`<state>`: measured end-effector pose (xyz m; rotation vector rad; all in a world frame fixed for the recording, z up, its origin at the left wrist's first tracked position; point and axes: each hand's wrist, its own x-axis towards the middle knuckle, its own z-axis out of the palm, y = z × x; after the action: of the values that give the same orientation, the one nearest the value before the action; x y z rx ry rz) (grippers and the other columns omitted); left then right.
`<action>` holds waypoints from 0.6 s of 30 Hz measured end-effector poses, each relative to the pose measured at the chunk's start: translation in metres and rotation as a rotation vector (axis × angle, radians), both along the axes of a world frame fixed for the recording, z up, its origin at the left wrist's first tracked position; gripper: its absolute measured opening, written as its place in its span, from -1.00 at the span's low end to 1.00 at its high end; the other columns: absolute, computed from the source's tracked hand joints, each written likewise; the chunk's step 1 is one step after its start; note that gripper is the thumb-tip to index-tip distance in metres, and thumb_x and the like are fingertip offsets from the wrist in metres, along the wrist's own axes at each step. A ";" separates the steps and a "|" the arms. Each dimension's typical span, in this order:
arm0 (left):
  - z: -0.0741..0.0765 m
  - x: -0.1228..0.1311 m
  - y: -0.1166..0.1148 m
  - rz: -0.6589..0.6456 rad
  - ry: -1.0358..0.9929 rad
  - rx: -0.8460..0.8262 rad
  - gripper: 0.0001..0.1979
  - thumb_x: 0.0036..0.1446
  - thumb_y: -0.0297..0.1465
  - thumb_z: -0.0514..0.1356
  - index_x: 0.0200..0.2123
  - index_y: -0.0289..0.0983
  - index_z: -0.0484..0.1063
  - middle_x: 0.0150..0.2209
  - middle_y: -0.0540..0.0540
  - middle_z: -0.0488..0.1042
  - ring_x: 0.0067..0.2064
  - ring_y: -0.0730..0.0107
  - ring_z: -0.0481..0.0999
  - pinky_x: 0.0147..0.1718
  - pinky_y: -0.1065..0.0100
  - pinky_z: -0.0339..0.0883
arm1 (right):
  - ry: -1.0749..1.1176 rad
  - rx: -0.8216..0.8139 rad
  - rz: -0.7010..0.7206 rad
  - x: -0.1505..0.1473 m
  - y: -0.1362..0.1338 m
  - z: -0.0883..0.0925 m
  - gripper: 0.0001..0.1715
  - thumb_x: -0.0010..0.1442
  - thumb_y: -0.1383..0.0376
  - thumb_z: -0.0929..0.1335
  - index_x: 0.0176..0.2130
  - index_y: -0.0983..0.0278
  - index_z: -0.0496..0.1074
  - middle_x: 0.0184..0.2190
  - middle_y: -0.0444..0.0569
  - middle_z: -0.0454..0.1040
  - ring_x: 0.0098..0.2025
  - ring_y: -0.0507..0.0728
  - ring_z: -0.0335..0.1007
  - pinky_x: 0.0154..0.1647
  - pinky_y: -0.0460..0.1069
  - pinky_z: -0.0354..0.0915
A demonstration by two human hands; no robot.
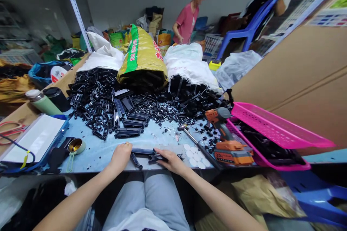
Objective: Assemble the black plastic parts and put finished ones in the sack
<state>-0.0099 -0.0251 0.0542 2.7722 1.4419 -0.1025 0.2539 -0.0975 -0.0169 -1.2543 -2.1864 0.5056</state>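
Near the front edge of the blue bench, my left hand (121,157) is closed around one end of a long black plastic part (143,151). My right hand (169,160) grips its other end, with a second dark piece showing under the fingers. A short black arm angles down from the part beside my left hand. Beyond my hands lies a stack of similar black parts (131,126). Small pins and screws (162,110) are scattered behind them. To the right rest a hammer (199,144) and several white discs (193,155).
An orange cordless drill (230,151) stands right of the hammer, beside a pink basket (282,126) of black parts. At left are a small metal cup (76,147), a tray with paper (35,140), a flask (42,101) and scissors (12,130). Sacks (143,57) spill parts; two people are behind.
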 end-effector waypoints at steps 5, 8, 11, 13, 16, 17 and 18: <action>-0.008 -0.006 0.004 0.030 -0.140 -0.056 -0.81 0.22 -0.50 -0.04 -0.27 -0.33 0.37 -0.29 -0.19 0.46 -0.25 0.17 0.50 -0.28 0.27 0.30 | -0.129 0.176 -0.051 -0.011 0.002 0.018 -0.36 0.23 0.18 0.29 0.24 0.21 0.10 0.01 0.14 0.39 -0.02 0.19 0.35 -0.05 0.11 0.32; -0.015 -0.012 -0.002 0.142 -0.351 -0.049 -0.76 0.23 -0.34 0.01 -0.09 -0.32 0.30 -0.20 -0.21 0.47 -0.22 0.21 0.50 -0.25 0.28 0.32 | -0.067 0.338 -0.112 -0.046 0.013 0.035 -0.41 0.24 0.22 0.27 0.22 0.23 0.13 0.00 0.15 0.38 0.00 0.20 0.32 -0.02 0.13 0.29; -0.023 -0.014 -0.016 0.353 -0.440 -0.034 -0.67 0.21 -0.23 0.03 -0.06 -0.32 0.27 -0.18 -0.22 0.47 -0.21 0.22 0.51 -0.27 0.28 0.32 | -0.053 0.342 0.000 -0.086 0.030 0.041 -0.50 0.27 0.23 0.24 0.18 0.24 0.19 0.01 0.12 0.38 0.01 0.15 0.30 0.03 0.09 0.26; -0.028 -0.010 -0.029 0.429 -0.369 -0.149 -0.72 0.19 -0.21 0.02 -0.21 -0.29 0.36 -0.29 -0.17 0.50 -0.27 0.20 0.53 -0.32 0.30 0.31 | -0.116 0.287 0.074 -0.102 0.040 0.037 -0.53 0.29 0.20 0.22 0.16 0.25 0.22 0.00 0.11 0.38 0.01 0.15 0.31 0.04 0.09 0.25; -0.033 0.007 -0.045 0.444 -0.245 -0.317 -0.69 0.18 -0.20 0.02 -0.36 -0.28 0.44 -0.39 -0.17 0.54 -0.31 0.16 0.55 -0.35 0.29 0.30 | -0.141 0.183 0.102 -0.109 0.048 0.024 -0.53 0.31 0.18 0.18 0.17 0.26 0.23 -0.02 0.09 0.40 0.00 0.12 0.32 0.01 0.04 0.28; -0.035 0.013 -0.048 0.456 -0.221 -0.323 -0.67 0.18 -0.20 0.01 -0.35 -0.29 0.46 -0.38 -0.20 0.54 -0.31 0.14 0.56 -0.35 0.28 0.30 | -0.120 0.152 0.097 -0.108 0.049 0.020 -0.53 0.32 0.18 0.17 0.17 0.26 0.22 -0.01 0.08 0.39 0.01 0.11 0.32 0.01 0.01 0.29; -0.037 0.019 -0.050 0.479 -0.203 -0.314 -0.64 0.19 -0.21 -0.01 -0.34 -0.31 0.48 -0.37 -0.24 0.55 -0.30 0.12 0.56 -0.34 0.27 0.31 | -0.092 0.129 0.086 -0.108 0.050 0.016 -0.53 0.32 0.19 0.17 0.17 0.26 0.23 0.00 0.07 0.39 0.02 0.10 0.31 0.02 -0.01 0.28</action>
<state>0.0095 -0.0749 0.0177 2.0689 1.8009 -0.0342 0.1461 -0.0478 -0.0005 -1.1396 -2.3176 0.3403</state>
